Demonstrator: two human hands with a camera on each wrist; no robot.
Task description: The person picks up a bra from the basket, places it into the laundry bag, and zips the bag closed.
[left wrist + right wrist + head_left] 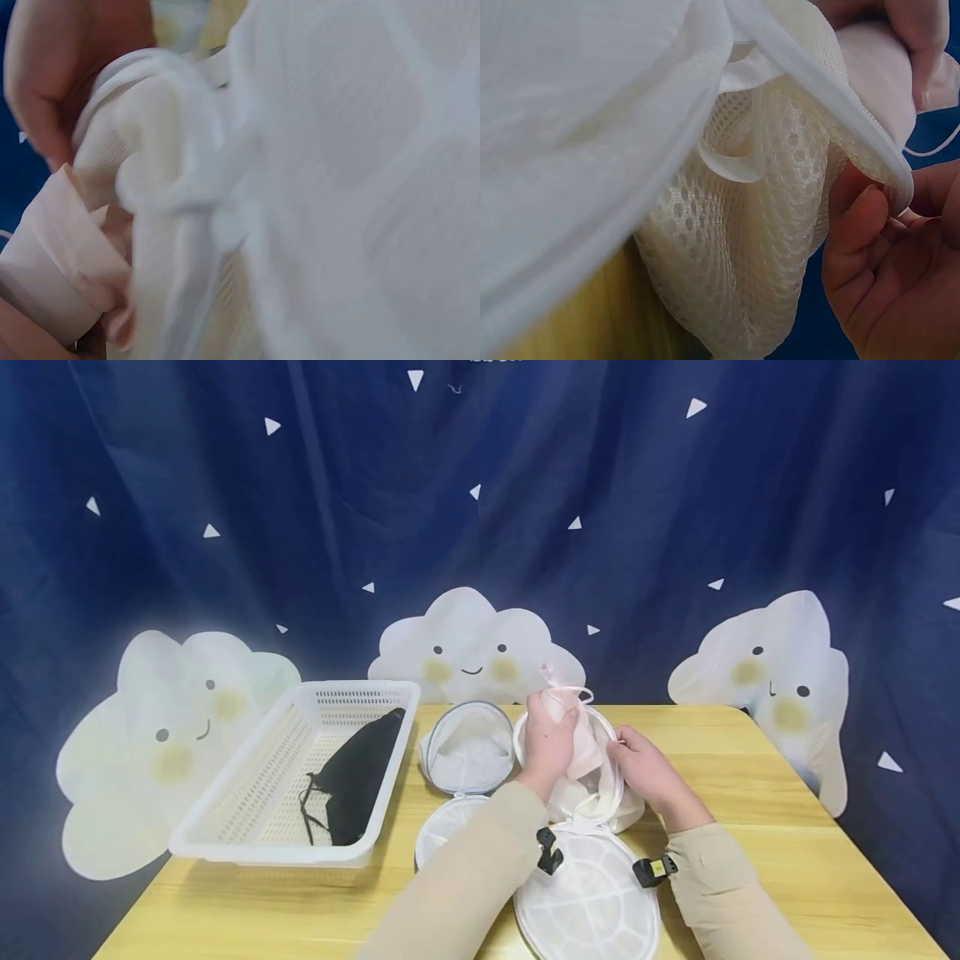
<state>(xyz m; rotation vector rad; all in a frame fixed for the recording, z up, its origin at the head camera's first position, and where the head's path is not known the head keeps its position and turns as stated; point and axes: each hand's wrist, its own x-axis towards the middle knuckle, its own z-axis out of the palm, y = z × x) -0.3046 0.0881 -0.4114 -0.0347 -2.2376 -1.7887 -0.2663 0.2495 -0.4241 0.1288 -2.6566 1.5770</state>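
A white mesh laundry bag (630, 810) stands unzipped, its round lid (588, 902) folded down toward me. My left hand (549, 739) grips a pale pink cloth piece (587, 756) with a thin looped strap, partly inside the bag's mouth. At the right side of that mouth, my right hand (651, 768) pinches the piped rim (900, 184) between thumb and fingers. Honeycomb mesh (780, 150) hangs below the rim in the right wrist view. In the left wrist view the pink cloth (45, 262) lies against the bag's opening, and the lid fills the right side.
Left of the bag stands a smaller mesh bag (468, 747) with grey trim, its lid (450, 822) folded forward and partly behind my left sleeve. A white plastic basket (232, 793) farther left holds black cloth (363, 777) with thin straps. All rest on a wooden table (757, 777).
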